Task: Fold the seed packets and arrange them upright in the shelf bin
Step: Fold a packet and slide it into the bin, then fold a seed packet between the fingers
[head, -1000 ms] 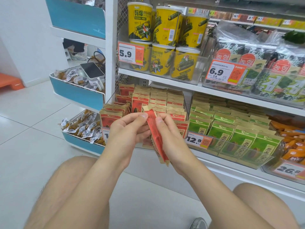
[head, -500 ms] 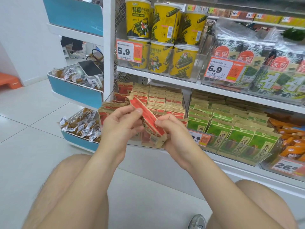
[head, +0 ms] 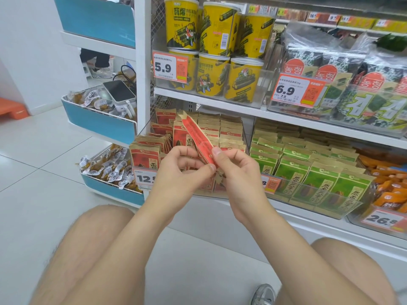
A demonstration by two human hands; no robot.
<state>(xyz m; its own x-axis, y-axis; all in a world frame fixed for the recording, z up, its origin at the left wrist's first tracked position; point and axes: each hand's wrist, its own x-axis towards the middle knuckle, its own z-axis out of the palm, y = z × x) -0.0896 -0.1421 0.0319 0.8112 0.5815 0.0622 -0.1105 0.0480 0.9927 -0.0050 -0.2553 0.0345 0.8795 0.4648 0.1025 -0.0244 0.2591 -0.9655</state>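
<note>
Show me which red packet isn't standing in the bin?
The red packet pinched between the left hand and right hand, tilted in the air. The other packets stand upright in rows.

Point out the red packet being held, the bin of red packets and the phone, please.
red packet (head: 198, 139), head view, middle of its red face.
bin of red packets (head: 209, 190), head view, low on its clear front wall.
phone (head: 119, 91), head view, middle of its dark screen.

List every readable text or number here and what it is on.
"5.9": yellow cans' tag.
"6.9", "7.5": seaweed bin tag.
"12.": red seed packet bin tag, partly behind left hand.
"농형": seaweed packs.
"26.": lower-right tag, last digit unclear.
"嗨爆": yellow can.
Remaining print: too small or blurred.
</note>
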